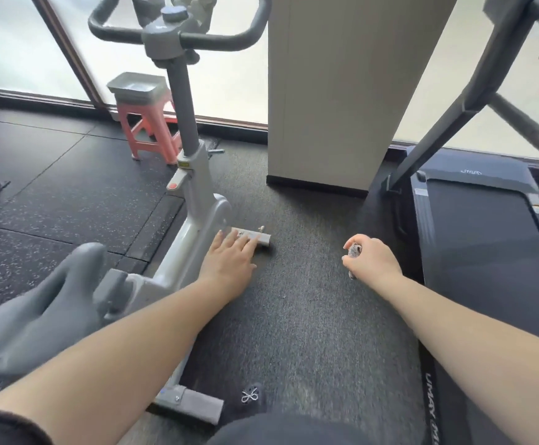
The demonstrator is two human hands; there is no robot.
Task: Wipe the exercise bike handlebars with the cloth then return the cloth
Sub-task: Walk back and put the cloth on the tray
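Your right hand [370, 256] is closed around the cloth [354, 251] at centre right; your left hand [229, 260] (fingers spread, holding nothing) is mid-frame. The handlebars [178, 30] sit upper left, a stool [147, 123] behind them.

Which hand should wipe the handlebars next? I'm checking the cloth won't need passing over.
Right, probably. The right hand is closed around the bunched cloth, while the left hand is open and empty. Both are low, well below the handlebars.
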